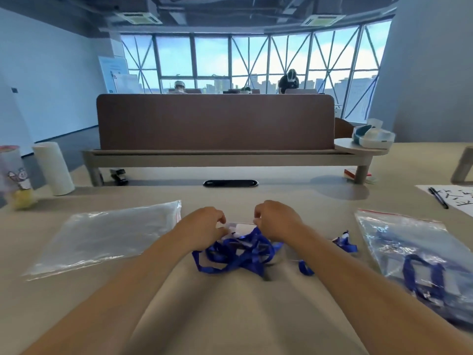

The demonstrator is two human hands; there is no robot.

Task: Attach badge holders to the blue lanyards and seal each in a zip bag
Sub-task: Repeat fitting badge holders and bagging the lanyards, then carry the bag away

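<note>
A wide beige desk (230, 316) in a glass-walled office carries an empty, flat zip bag (102, 237) at my left, and a second zip bag (409, 242) at my right, partly cut off by the frame, which holds a coiled lanyard (422, 275). At the centre my left hand (204, 226) and right hand (277, 221) each close their grip on an end of a clear badge holder (240, 228), just above a tangled heap of blue lanyards (238, 254). My fingertips curl out of sight, the holder's clip is too blurred to make out, and bare desk separates the heap from each bag.
</note>
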